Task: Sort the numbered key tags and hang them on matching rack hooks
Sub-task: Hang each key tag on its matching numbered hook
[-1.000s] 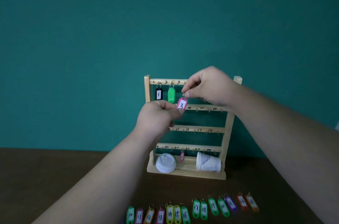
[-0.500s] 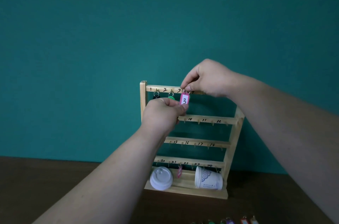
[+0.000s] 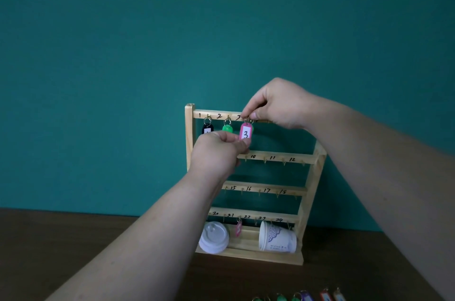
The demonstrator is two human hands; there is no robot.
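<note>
Your right hand [image 3: 278,103] pinches the ring [image 3: 248,121] of the pink 3 tag [image 3: 246,132] at the top rail of the rack [image 3: 318,167], at hook 3 [image 3: 246,118] (beside the hung green tag [image 3: 227,128]), while your left hand [image 3: 216,150] pinches the tag's lower end. Seat the ring fully over the hook, then let go from below first.

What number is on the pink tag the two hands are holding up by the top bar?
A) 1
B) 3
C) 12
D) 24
B: the white label on the pink tag has a handwritten 3. The right hand pinches its ring at the top bar of the wooden rack, and the left hand pinches its lower end.
</note>
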